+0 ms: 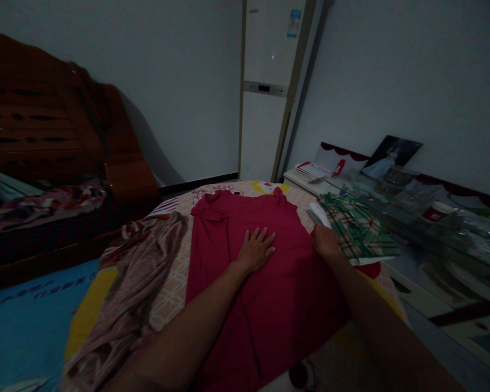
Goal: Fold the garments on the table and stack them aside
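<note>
A dark pink shirt [277, 294] lies spread over a patterned cloth [167, 299], its collar end pointing away from me. Flat on the middle of the shirt rests my left hand [256, 249], fingers spread. At the shirt's right edge my right hand [325, 241] is closed, gripping the fabric there. A lengthwise crease runs down the shirt's left part, and its left side looks partly folded over. Just beyond my right hand lie a small white item [320, 215] and a green plaid cloth [353, 226].
Crumpled brownish-pink clothing [147, 288] lies along the left side. To the right stands a glass-topped cabinet [408, 218] with a paper cup [438, 211], papers [312, 171] and a photo [392, 155]. A wooden sofa [36, 120] is at left; a tall air conditioner [265, 125] stands in the corner.
</note>
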